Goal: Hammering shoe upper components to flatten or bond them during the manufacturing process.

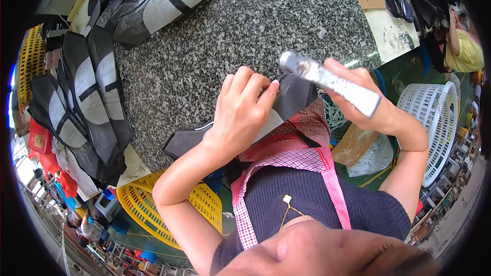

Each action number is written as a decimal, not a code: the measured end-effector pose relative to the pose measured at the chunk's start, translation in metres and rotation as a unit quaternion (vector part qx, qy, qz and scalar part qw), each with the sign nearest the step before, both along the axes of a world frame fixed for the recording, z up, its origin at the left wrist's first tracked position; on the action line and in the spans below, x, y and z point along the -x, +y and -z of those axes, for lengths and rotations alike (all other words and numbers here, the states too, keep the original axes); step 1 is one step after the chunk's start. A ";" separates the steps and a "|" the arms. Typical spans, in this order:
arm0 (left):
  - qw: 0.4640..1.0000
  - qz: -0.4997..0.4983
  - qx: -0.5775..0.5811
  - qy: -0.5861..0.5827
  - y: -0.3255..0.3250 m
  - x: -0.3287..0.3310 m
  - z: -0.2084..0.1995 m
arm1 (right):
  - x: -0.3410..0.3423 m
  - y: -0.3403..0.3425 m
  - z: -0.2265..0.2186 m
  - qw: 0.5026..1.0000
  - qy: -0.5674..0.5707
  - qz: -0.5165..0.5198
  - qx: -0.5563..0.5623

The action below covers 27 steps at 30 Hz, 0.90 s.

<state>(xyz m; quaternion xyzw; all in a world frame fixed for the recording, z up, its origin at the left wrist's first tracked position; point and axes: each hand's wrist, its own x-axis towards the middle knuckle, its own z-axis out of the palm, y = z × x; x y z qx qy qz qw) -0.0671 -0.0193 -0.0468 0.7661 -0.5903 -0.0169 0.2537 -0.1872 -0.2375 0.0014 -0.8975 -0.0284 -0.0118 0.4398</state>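
Observation:
On the near edge of the speckled stone tabletop (245, 25) lies a dark grey, flat piece (295, 94) with a lighter grey middle. My left hand (240, 107) rests across it, thumb and fingers closed on its far edge; part of the piece is hidden under that hand and wrist. Raised to the right, my right hand (365, 79) is wrapped round a hammer (340, 83). The hammer's silvery metal head is above the right end of the piece, apart from it, and its handle is mostly hidden.
Similar dark pieces with light grey patches (84, 79) are stacked at the left, and another bundle (176, 7) lies at the far side. A yellow basket (169, 209) stands below left, a white basket (434, 122) at right. Another person in yellow (465, 51) is far right.

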 end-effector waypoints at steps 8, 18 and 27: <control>0.988 -0.048 0.013 0.144 0.010 0.002 -0.002 | -0.006 -0.004 0.008 0.989 0.134 -0.056 -0.010; 0.992 -0.042 -0.019 0.121 0.020 -0.003 -0.007 | -0.013 0.002 0.002 0.985 0.156 -0.074 0.019; 0.959 -0.063 -0.097 0.257 0.029 -0.013 -0.014 | -0.006 0.017 0.005 0.985 0.137 -0.099 0.022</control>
